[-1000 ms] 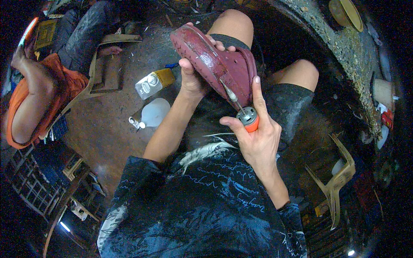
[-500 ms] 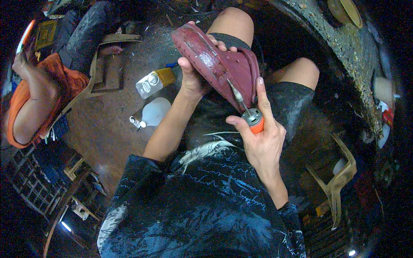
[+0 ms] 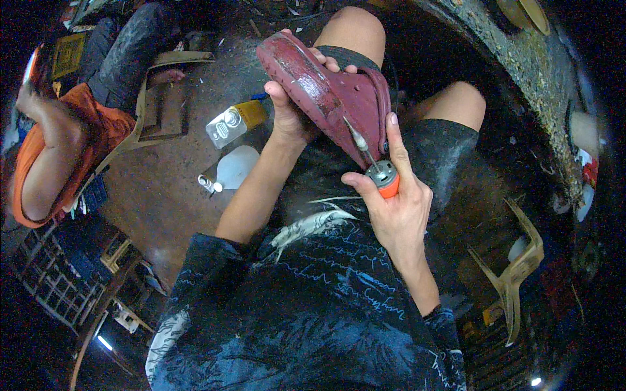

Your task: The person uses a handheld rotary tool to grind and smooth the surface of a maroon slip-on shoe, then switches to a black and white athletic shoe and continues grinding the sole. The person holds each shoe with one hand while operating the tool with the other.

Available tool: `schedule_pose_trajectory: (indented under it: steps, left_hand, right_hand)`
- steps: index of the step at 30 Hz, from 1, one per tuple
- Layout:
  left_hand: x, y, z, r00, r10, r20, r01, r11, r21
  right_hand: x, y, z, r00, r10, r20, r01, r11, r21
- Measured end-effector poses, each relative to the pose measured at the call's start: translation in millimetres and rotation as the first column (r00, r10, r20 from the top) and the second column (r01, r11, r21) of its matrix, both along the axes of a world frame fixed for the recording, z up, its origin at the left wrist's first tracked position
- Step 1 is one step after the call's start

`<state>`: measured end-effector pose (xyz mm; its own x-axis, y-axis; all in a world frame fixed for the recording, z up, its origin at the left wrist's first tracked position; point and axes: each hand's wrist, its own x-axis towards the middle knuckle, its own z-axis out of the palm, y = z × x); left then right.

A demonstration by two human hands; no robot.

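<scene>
My left hand (image 3: pixel 290 117) is closed around a maroon clog (image 3: pixel 352 98), its thumb along the near edge and the other fingertips showing on the far side. The clog is tilted on its side above my thigh, and a wet-looking gloss lies along its sole edge. In my right hand (image 3: pixel 404 202) is a small motor tool (image 3: pixel 386 181) with an orange body and grey end. From it a thin shaft with a pale, tapered bit (image 3: pixel 358 138) lies along the clog's lower side, seemingly touching it. My right index finger stretches toward the clog's strap.
A yellow-and-clear container (image 3: pixel 236 122) and a whitish plastic jug (image 3: pixel 236 168) are on the floor to the left. Another person in orange (image 3: pixel 65 143) sits at far left. A plastic chair (image 3: pixel 515 280) stands at right, below a rough ledge (image 3: pixel 521 85).
The clog and both hands have shifted very slightly left. My grip on the clog and on the tool looks the same. At far left, the other person's arm has moved a little.
</scene>
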<state>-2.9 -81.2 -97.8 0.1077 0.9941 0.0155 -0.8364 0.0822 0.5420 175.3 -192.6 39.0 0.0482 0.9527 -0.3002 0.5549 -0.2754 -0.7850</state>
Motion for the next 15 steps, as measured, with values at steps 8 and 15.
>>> schedule_pose_trajectory:
  steps: [8,15]
  left_hand:
    - [0.2,0.8,1.9,1.000,-0.008,0.011,0.008,1.000,-0.001]
    - [-0.2,0.9,4.5,0.998,-0.013,-0.068,0.011,1.000,-0.024]
  right_hand:
    - [-0.5,-2.9,-6.3,0.998,0.046,0.047,-0.049,0.996,0.068]
    - [2.2,-4.7,1.4,0.997,0.062,0.040,-0.061,0.998,-0.011]
